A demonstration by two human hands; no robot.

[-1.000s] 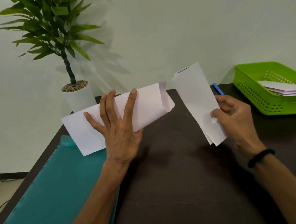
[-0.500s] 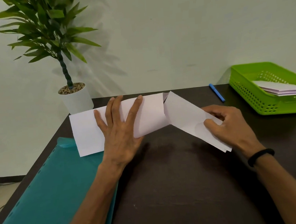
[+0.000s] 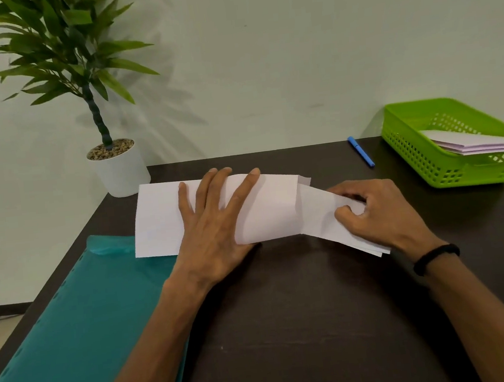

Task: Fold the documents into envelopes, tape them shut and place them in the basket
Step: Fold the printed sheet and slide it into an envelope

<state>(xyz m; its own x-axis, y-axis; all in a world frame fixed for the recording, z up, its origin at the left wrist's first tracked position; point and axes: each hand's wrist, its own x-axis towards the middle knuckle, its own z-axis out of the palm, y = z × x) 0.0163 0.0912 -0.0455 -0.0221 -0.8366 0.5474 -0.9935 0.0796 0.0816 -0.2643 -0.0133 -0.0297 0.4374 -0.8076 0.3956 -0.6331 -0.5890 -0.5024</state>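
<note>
A white envelope (image 3: 158,218) lies across the far middle of the dark table (image 3: 303,324), its open end bulging toward the right. My left hand (image 3: 213,222) holds it, fingers spread over the top and thumb at its near edge. A folded white document (image 3: 317,212) enters that open end at a slant. My right hand (image 3: 376,212) pinches the document's outer part, thumb and curled fingers on the paper. The green basket (image 3: 409,148) stands at the far right with several folded white papers (image 3: 468,144) inside.
A teal plastic folder (image 3: 73,331) covers the table's left side, partly under the envelope. A potted plant in a white pot (image 3: 119,172) stands at the far left corner. A blue pen (image 3: 360,151) lies near the back edge beside the basket.
The envelope has come down onto the table and turned level. My right hand lowered the folded document and slid its end into the envelope's open side.
</note>
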